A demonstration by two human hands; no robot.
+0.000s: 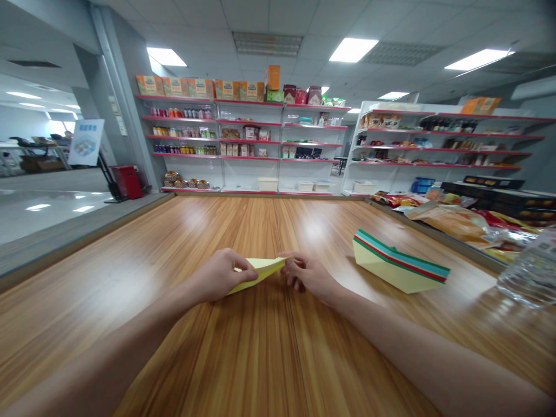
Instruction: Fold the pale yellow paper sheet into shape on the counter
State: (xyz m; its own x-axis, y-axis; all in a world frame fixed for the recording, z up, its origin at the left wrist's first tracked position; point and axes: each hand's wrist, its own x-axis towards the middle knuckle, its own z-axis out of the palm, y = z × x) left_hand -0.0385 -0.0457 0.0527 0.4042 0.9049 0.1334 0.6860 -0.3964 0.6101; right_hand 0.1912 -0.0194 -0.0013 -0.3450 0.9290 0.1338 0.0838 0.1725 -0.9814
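A folded piece of yellow paper (264, 267) is held between my two hands, just above the wooden table (260, 347). My left hand (226, 272) pinches its left side, thumb on top. At the paper's right end, my right hand (306, 272) grips the tip between thumb and fingers. Parts of the paper are hidden behind the fingers. To the right of my right hand stands a folded paper boat (399, 263), pale yellow with green, blue, white and red stripes along its upper edge.
A clear plastic bottle (530, 272) is at the table's right edge. Beyond that edge lie snack packets (452, 220) and black boxes (482, 194). Stocked shelves (249, 121) line the far side, and a red bin (127, 182) stands on the floor at left.
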